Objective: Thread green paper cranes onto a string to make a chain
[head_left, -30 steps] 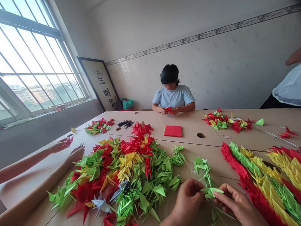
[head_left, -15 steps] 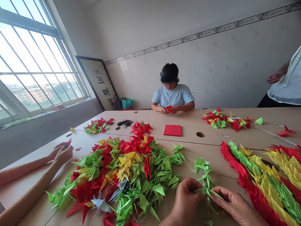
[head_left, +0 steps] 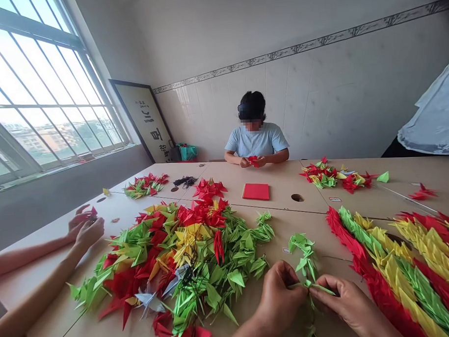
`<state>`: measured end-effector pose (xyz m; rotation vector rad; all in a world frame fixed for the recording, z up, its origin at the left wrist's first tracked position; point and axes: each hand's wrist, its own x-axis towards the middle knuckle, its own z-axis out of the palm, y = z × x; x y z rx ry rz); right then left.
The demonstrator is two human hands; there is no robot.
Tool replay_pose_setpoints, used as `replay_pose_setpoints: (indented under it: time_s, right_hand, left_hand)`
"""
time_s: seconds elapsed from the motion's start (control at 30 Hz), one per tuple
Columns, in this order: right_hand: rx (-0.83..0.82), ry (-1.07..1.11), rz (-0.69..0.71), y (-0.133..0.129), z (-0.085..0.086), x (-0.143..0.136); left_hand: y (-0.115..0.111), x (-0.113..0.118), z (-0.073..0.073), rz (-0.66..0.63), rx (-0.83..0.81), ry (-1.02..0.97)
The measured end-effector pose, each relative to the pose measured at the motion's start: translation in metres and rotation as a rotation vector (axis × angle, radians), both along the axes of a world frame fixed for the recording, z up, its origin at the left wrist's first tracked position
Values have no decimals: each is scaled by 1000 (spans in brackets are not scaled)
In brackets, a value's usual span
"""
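Note:
Low at the front of the table, my left hand (head_left: 282, 292) pinches one side of a green paper crane (head_left: 307, 284). Its opposite side is pinched by my right hand (head_left: 341, 297), thumb against fingers. This crane is part of a string of green paper cranes (head_left: 303, 247), which curls away on the tabletop beyond my hands, while more green shows below them. To the left of my left hand lies a big heap of folded cranes, with green cranes (head_left: 245, 246), red cranes (head_left: 123, 285), yellow cranes (head_left: 192, 243) and a pale blue crane (head_left: 150, 300).
Long crane garlands (head_left: 404, 260) lie at the right. Red paper (head_left: 255, 191) lies mid-table, near a round hole (head_left: 297, 198). Across sits a person (head_left: 256, 140) folding red paper. Another person's hands (head_left: 86, 227) work at the left; someone in white (head_left: 432, 122) stands far right.
My hands still pinch the green crane, with the fingers shifted slightly. At the left, the other person's fingers have moved, and the person at far right no longer shows a hand.

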<state>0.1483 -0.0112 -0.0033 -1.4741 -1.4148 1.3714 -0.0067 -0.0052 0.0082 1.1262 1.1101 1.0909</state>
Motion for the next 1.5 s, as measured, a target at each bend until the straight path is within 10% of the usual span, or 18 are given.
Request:
replay_pose_setpoints:
  time_s: [1.0, 1.5]
  right_hand:
    - [-100, 201, -224, -2, 10, 7]
    - [-37, 113, -9, -3, 11, 4]
  left_hand:
    - [-1, -1, -6, -197, -54, -5]
    - [4, -4, -3, -149, -205, -197]
